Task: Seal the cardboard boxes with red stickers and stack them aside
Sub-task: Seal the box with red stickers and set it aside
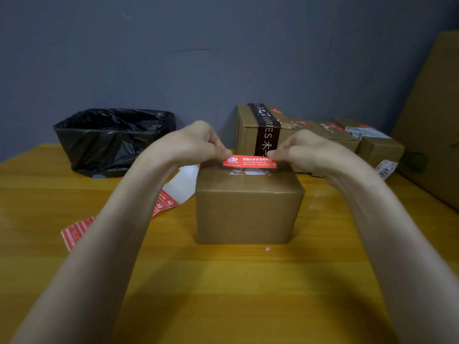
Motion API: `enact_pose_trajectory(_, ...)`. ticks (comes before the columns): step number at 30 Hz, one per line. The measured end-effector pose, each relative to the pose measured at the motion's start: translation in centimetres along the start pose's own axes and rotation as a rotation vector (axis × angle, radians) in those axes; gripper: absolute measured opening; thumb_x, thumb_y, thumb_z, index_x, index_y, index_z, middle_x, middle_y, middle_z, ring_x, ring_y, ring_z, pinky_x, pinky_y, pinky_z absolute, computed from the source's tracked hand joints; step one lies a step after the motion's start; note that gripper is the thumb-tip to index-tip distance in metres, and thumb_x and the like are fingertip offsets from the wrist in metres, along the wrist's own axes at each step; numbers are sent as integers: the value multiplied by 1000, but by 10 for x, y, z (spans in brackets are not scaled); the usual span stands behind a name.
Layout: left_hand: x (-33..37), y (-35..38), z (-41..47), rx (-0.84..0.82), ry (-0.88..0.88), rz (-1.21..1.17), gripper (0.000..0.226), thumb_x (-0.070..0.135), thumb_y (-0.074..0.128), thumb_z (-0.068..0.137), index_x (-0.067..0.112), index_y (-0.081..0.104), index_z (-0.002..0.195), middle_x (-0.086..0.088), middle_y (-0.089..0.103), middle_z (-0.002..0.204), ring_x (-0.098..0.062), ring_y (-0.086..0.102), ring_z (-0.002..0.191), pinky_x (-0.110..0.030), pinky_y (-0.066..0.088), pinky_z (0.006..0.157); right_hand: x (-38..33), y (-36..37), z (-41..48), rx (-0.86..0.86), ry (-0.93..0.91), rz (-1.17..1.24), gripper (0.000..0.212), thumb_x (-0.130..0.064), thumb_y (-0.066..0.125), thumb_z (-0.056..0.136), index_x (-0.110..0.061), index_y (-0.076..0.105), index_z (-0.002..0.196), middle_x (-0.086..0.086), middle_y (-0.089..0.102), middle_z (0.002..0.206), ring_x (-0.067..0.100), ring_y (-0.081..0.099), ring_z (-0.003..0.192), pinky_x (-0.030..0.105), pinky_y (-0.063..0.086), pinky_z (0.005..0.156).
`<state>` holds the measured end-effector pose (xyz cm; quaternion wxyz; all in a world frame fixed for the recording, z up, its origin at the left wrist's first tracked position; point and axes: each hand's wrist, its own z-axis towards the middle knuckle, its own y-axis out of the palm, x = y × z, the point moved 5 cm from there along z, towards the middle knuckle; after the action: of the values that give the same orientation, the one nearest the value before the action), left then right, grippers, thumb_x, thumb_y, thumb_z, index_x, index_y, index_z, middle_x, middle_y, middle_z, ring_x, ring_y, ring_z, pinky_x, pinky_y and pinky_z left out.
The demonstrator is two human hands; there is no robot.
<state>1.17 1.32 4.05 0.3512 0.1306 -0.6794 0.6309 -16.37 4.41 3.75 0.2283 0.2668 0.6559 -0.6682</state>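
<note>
A plain brown cardboard box stands in the middle of the wooden table. Just above its far top edge a red sticker with white print is stretched flat. My left hand pinches its left end and my right hand pinches its right end. A strip of red stickers on white backing lies on the table to the left of the box, partly under my left forearm.
A black bag-lined bin sits at the back left. Behind the box stands a taped cardboard box, with several smaller boxes to its right. A large carton leans at the right edge. A blue-grey wall is behind.
</note>
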Motion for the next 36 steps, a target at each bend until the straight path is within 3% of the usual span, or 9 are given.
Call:
enact_pose_trajectory(4, 1, 5, 2, -45, -28, 28, 22, 27, 61, 89, 9, 71, 97, -2, 67, 107, -14, 59, 98, -25, 40, 81, 2, 5, 3, -17, 12, -55, 37, -36, 55, 92, -2, 68, 99, 8, 64, 108, 21, 56, 98, 28, 36, 78)
enact_pose_trajectory(8, 2, 8, 3, -83, -53, 49, 25, 27, 60, 89, 7, 71, 99, -5, 68, 106, -17, 61, 100, -26, 43, 85, 3, 7, 5, -12, 12, -99, 40, -38, 55, 92, -2, 69, 100, 12, 66, 109, 23, 59, 100, 29, 40, 77)
enact_pose_trajectory(11, 1, 9, 3, -86, -63, 74, 26, 29, 58, 90, 8, 70, 99, -4, 67, 104, -17, 61, 99, -29, 43, 90, 3, 8, 7, 1, 6, -122, 43, -37, 54, 92, 2, 66, 106, 18, 64, 114, 28, 58, 106, 33, 45, 88)
enact_pose_trajectory(18, -2, 10, 5, -64, -74, 80, 25, 29, 56, 91, 10, 70, 97, -5, 68, 101, -17, 62, 96, -34, 46, 94, 2, 11, 12, 21, -7, -140, 42, -37, 53, 93, 1, 66, 106, 16, 64, 112, 28, 59, 104, 33, 46, 86)
enact_pose_trajectory(21, -3, 10, 6, -59, -75, 78, 24, 29, 55, 92, 10, 70, 95, -3, 68, 97, -16, 62, 93, -32, 46, 90, 3, 12, 13, 23, -7, -145, 38, -39, 52, 93, -5, 67, 99, 11, 65, 106, 23, 60, 96, 29, 42, 77)
enact_pose_trajectory(24, -3, 10, 6, -64, -71, 85, 25, 30, 55, 92, 10, 70, 92, -2, 68, 93, -14, 62, 89, -29, 45, 86, 3, 13, 14, 16, -13, -149, 37, -40, 52, 92, -8, 68, 99, 7, 64, 104, 21, 59, 95, 27, 40, 77)
enact_pose_trajectory(28, -5, 10, 7, -55, -74, 94, 27, 31, 56, 91, 10, 71, 89, -6, 69, 93, -17, 63, 91, -36, 47, 91, 2, 13, 13, 20, -25, -159, 38, -40, 52, 92, -6, 69, 96, 9, 65, 102, 22, 60, 95, 28, 42, 77)
enact_pose_trajectory(32, -3, 12, 7, -51, -69, 127, 27, 30, 53, 92, 11, 67, 79, -4, 66, 82, -14, 60, 76, -25, 44, 69, 2, 13, 13, 18, -19, -166, 38, -39, 52, 93, -6, 69, 96, 9, 66, 101, 22, 61, 95, 31, 45, 81)
enact_pose_trajectory(36, -2, 13, 6, -47, -55, 138, 27, 29, 53, 93, 7, 68, 84, -7, 66, 85, -16, 60, 78, -25, 44, 68, 2, 14, 14, 20, -19, -176, 37, -39, 52, 93, -6, 69, 98, 10, 65, 104, 23, 60, 96, 32, 46, 83)
